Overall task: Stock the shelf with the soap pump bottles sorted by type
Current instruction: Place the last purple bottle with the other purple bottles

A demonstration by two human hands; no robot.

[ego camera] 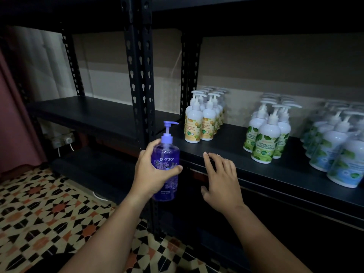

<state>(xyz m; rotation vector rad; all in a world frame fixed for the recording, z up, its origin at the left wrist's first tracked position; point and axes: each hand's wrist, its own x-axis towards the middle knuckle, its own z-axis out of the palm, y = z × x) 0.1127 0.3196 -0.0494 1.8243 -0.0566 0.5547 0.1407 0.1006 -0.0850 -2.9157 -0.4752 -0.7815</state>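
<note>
My left hand (152,170) grips a clear purple pump bottle (166,154) marked "guardian", held upright in front of the black shelf's (226,152) front edge, left of the stocked rows. My right hand (220,180) hovers open beside it, fingers spread just at the shelf lip. On the shelf stand three groups of white pump bottles: yellow-labelled ones (202,119) at the left, green-labelled ones (266,133) in the middle, blue-green-labelled ones (338,144) at the right edge of view.
A black perforated upright post (139,75) stands just behind the purple bottle. Left of it runs a bare black shelf (82,111). Below lies a patterned tile floor (49,209). A wall socket with a cable (63,140) sits low at left.
</note>
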